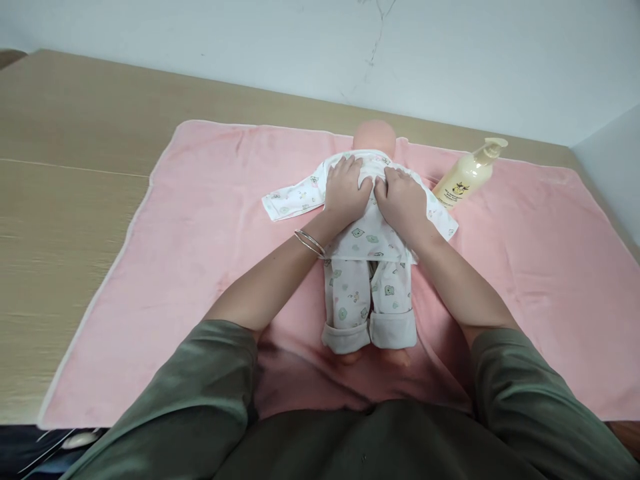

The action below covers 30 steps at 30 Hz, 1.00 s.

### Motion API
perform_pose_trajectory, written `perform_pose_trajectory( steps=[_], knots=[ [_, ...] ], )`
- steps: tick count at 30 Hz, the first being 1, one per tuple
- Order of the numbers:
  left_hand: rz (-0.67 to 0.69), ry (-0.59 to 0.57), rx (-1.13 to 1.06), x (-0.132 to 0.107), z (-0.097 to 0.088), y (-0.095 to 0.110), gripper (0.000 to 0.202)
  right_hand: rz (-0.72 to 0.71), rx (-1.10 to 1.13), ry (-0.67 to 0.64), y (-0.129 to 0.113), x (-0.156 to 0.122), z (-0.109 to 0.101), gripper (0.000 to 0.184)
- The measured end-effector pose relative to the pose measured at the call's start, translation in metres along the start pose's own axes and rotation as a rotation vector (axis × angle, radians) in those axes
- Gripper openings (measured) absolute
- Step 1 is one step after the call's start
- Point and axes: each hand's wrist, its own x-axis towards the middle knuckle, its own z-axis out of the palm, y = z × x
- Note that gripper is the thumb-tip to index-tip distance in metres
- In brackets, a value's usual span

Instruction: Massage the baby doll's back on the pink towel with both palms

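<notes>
A baby doll (376, 137) lies stretched out with its bald head away from me and no face showing. It wears a white printed shirt (373, 230) and matching trousers (350, 293) with rolled-up cuffs; its bare feet poke out towards me. My left hand (349, 189) rests flat on the left side of the doll's upper body, fingers out. On the other side lies my right hand (403, 200), also flat, its thumb close to my left thumb. The cloth beneath both palms is hidden.
A pink blanket (200, 213) is spread under the doll on a wooden table (75, 133). Right of the doll, a cream pump bottle (465, 177) stands or leans by its sleeve. A white wall (280, 40) rises behind the table.
</notes>
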Motion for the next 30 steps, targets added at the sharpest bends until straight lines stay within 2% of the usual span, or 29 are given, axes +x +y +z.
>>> perform_pose_trajectory(
  steps=[6, 10, 13, 16, 18, 22, 25, 30],
  knots=[
    [0.038, 0.011, 0.028, -0.001, -0.001, -0.001, 0.048, 0.018, -0.099, -0.068, -0.01, -0.003, -0.01, 0.042],
    [0.023, -0.05, 0.177, -0.013, -0.012, 0.021, 0.051, -0.01, -0.019, -0.133, -0.001, 0.006, -0.01, 0.043],
    [0.032, -0.101, 0.261, -0.023, -0.02, 0.041, 0.047, -0.076, 0.085, -0.204, 0.015, 0.017, -0.004, 0.053],
    [0.014, -0.14, 0.312, -0.025, -0.025, 0.051, 0.047, -0.11, 0.143, -0.197, 0.023, 0.022, 0.0, 0.056],
    [0.001, -0.147, 0.306, -0.022, -0.027, 0.05, 0.047, -0.109, 0.113, -0.152, 0.018, 0.018, -0.001, 0.052],
    [-0.037, -0.175, 0.233, -0.008, -0.033, 0.037, 0.043, -0.095, -0.029, -0.094, -0.008, -0.002, -0.008, 0.041],
    [-0.032, -0.196, 0.235, -0.002, -0.039, 0.032, 0.041, -0.101, -0.036, -0.094, -0.02, -0.01, -0.013, 0.042],
    [-0.007, -0.164, 0.31, -0.012, -0.033, 0.046, 0.042, -0.05, 0.074, -0.228, -0.004, 0.005, -0.016, 0.05]
  ],
)
